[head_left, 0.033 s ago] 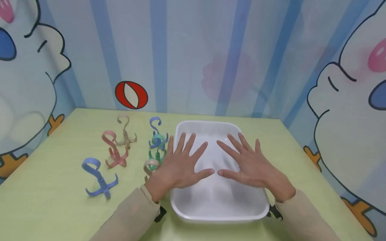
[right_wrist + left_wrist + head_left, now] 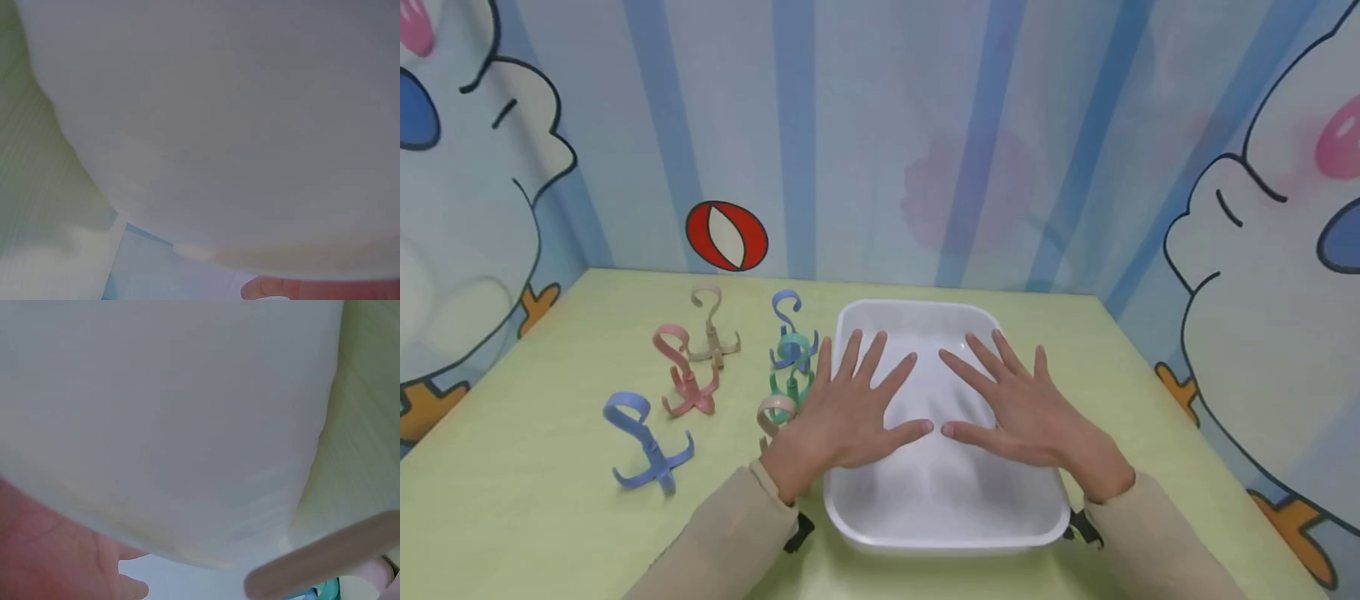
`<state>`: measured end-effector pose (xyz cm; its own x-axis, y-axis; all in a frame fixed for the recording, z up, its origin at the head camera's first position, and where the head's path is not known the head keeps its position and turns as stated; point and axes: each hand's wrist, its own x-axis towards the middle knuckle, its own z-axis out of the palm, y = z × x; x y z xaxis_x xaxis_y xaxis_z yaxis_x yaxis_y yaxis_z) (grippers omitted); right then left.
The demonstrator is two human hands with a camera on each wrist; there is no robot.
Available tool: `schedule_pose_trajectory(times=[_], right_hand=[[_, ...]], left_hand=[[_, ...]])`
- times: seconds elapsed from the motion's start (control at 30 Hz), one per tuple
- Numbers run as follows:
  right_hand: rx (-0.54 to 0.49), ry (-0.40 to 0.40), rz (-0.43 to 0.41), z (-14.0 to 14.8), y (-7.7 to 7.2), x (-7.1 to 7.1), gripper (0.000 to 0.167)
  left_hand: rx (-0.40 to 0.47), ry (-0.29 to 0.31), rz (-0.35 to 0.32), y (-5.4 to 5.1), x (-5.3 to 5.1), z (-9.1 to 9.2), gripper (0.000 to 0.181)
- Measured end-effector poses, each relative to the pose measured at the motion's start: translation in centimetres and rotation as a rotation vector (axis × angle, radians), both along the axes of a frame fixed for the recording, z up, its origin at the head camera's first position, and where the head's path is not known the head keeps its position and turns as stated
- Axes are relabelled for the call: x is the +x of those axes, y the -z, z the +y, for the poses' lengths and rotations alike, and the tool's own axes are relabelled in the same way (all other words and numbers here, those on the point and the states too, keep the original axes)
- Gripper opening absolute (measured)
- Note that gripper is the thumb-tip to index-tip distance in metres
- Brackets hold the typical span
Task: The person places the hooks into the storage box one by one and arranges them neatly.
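Both hands are held palm down with fingers spread above a white basin (image 2: 940, 508), holding nothing. The left hand (image 2: 850, 412) is over the basin's left side, its wrist close to a beige hook (image 2: 777, 406) that it partly hides. Over the right side is the right hand (image 2: 1026, 408), its thumb tip a small gap from the left thumb. In the left wrist view the basin's outer wall (image 2: 169, 425) fills most of the picture, with part of the left palm (image 2: 50, 550) at lower left. A fingertip of the right hand (image 2: 325, 289) shows below the basin's wall (image 2: 219, 137) in the right wrist view.
Left of the basin, several hooks stand on the pale green table (image 2: 512, 500): blue (image 2: 658, 467), pink (image 2: 688, 392), beige (image 2: 713, 346), another blue (image 2: 786, 312) and green (image 2: 792, 387). A striped cloth backdrop (image 2: 880, 167) rises behind and at both sides.
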<state>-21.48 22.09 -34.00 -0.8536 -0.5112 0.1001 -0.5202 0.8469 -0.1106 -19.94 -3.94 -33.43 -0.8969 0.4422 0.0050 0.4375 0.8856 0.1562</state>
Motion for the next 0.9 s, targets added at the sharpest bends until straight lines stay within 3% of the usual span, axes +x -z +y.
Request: schedule_pose_trajectory(times=[0.5, 0.8, 0.9], right_hand=[[-0.003, 0.004, 0.013, -0.1, -0.2, -0.2, 0.085], [-0.059, 0.047, 0.201, 0.8, -0.6, -1.4, 0.077], [-0.107, 0.084, 0.199, 1.5, -0.5, -1.9, 0.072]], left_hand=[[0.002, 0.002, -0.002, -0.4, 0.3, -0.1, 0.086], [0.041, 0.044, 0.005, -1.3, 0.9, -0.1, 0.091], [0.047, 0.063, 0.006, -1.8, 1.3, -0.2, 0.092]])
